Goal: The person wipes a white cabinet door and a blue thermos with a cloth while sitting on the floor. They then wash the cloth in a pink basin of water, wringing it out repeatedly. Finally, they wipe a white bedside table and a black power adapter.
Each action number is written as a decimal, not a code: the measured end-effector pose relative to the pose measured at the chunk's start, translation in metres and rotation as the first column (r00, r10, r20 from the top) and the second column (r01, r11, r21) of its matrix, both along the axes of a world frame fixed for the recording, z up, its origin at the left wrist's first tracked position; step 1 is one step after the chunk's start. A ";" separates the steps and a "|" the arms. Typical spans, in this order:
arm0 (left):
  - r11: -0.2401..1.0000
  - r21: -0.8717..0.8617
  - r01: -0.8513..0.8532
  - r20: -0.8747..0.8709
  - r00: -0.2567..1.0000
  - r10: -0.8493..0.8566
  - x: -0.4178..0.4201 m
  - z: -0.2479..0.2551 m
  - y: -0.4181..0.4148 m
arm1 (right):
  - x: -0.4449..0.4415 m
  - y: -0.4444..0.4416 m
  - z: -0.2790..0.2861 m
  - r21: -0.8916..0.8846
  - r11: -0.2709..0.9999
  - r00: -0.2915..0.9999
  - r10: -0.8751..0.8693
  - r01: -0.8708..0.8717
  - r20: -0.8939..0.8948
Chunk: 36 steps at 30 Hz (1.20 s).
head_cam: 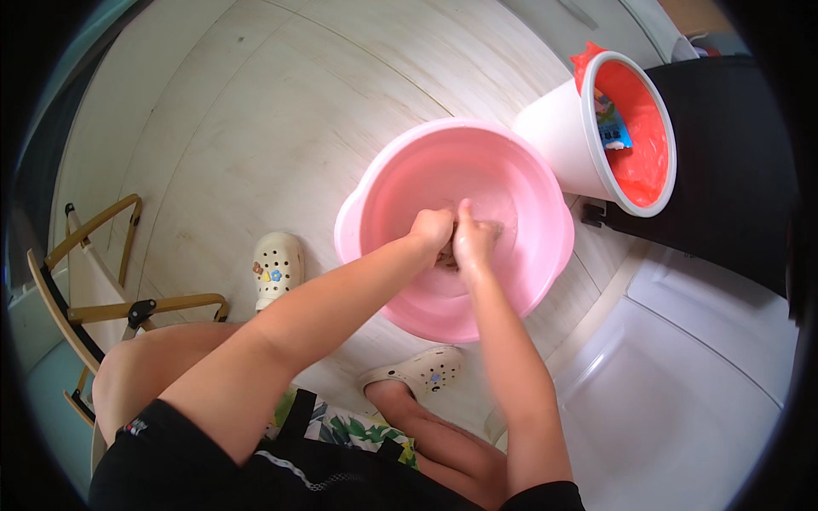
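Observation:
A round pink plastic basin stands on the floor with some water in it. Inside it, my left hand is curled into a fist, close against my right hand. Between and below the two hands shows a crumpled brownish wet thing, perhaps cloth, which both hands seem to grip. The fingers hide most of it, so its kind cannot be told. The right thumb points up and away from me, and the right hand looks wet.
A white bin with a red liner and a blue wrapper touches the basin at the upper right. A black panel and a whitish plastic surface lie to the right. A folding chair stands left. Cream clogs are on my feet.

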<state>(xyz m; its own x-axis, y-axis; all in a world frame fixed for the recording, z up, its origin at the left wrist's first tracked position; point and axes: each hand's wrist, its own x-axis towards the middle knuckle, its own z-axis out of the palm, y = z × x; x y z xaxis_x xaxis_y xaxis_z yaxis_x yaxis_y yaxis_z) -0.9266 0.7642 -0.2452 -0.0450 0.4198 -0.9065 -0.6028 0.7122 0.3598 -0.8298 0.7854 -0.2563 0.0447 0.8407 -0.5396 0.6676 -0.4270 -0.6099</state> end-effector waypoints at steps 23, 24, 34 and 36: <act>0.971 0.192 -0.141 0.331 0.941 0.071 0.008 -0.019 -0.001 | 0.062 0.004 -0.045 -0.604 0.790 0.374 -0.595 0.106 -0.711; 0.953 0.114 -0.280 0.283 0.929 0.239 0.015 -0.013 -0.005 | 0.043 0.003 -0.014 -0.631 0.770 0.284 -0.628 0.091 -0.725; 0.616 0.149 0.774 -0.963 0.255 -0.087 0.051 -0.031 -0.031 | 0.049 -0.003 -0.062 -0.729 0.677 0.389 -0.701 0.099 -0.598; 0.556 0.145 0.818 -0.974 0.216 -0.064 0.024 -0.038 -0.045 | 0.036 -0.009 -0.042 -0.768 0.627 0.543 -0.692 0.128 -0.475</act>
<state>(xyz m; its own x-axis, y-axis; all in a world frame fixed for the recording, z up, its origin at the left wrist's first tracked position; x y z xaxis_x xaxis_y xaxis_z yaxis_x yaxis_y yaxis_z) -0.9028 0.7193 -0.2829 -0.1490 0.9875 -0.0518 0.6443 0.1367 0.7524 -0.7943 0.7763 -0.2978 -0.3157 0.3043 -0.8987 -0.1981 -0.9475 -0.2511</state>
